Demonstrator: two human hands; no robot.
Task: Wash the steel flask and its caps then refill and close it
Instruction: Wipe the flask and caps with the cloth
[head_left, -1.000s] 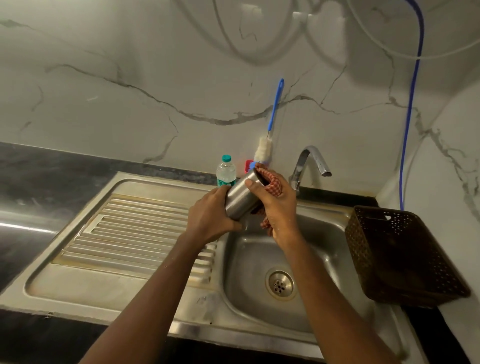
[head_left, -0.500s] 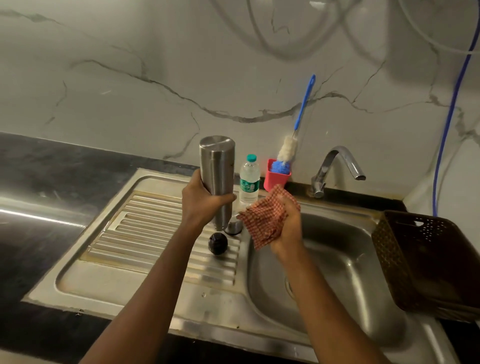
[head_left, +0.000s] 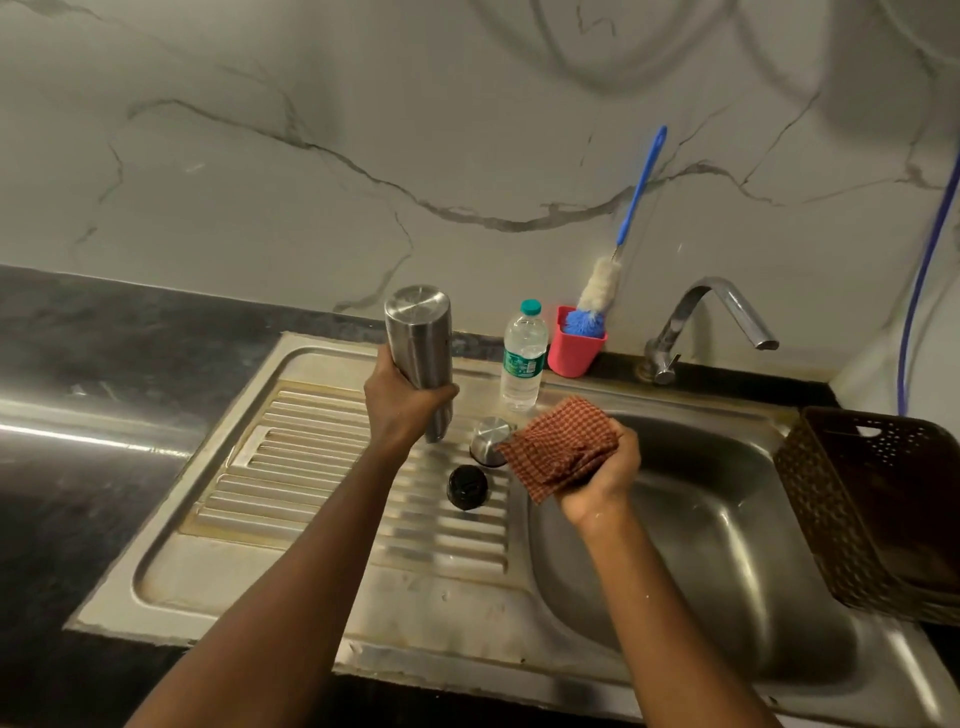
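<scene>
Left hand (head_left: 402, 410) grips the upturned steel flask (head_left: 421, 343); right hand (head_left: 605, 480) clutches a cloth (head_left: 561, 449). Seemingly drying; the steel cap (head_left: 488, 431) between them likely comes next.

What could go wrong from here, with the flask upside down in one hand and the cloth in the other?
1. The left hand alone grips the steel flask near its lower end; if wet, it may slip onto the drainboard.
2. The cloth in the right hand overlaps the loose steel cap; a sweep could knock it or the black cap into the basin.
3. Turning the flask could tip the plastic bottle close by.
</scene>
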